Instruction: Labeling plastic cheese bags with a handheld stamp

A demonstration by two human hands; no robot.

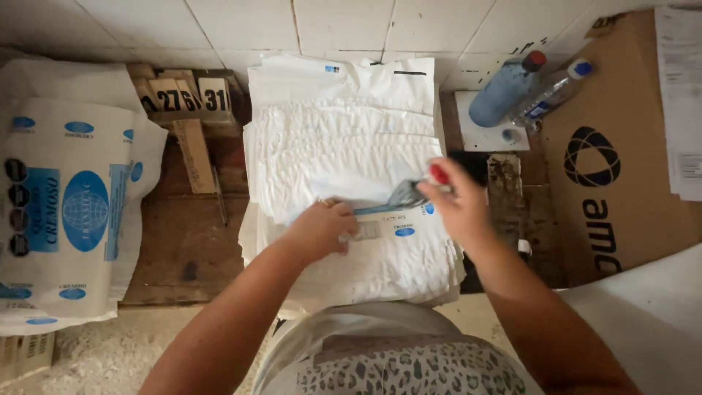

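A stack of white plastic bags [344, 139] with blue oval marks lies on a wooden bench [183, 249] in front of me. My left hand [322, 230] presses flat on the top bag near its lower edge. My right hand [457, 201] grips a red-handled tool [437, 174], blurred, whose grey metal end [404, 194] points left over the bag toward my left hand. The two hands are a short way apart.
A large white sack [69, 212] with blue print lies at the left. Two plastic bottles [512, 88] rest at the back right beside a brown cardboard box [621, 146]. Small wooden blocks [186, 95] sit behind the bench. A tiled wall [351, 25] runs behind.
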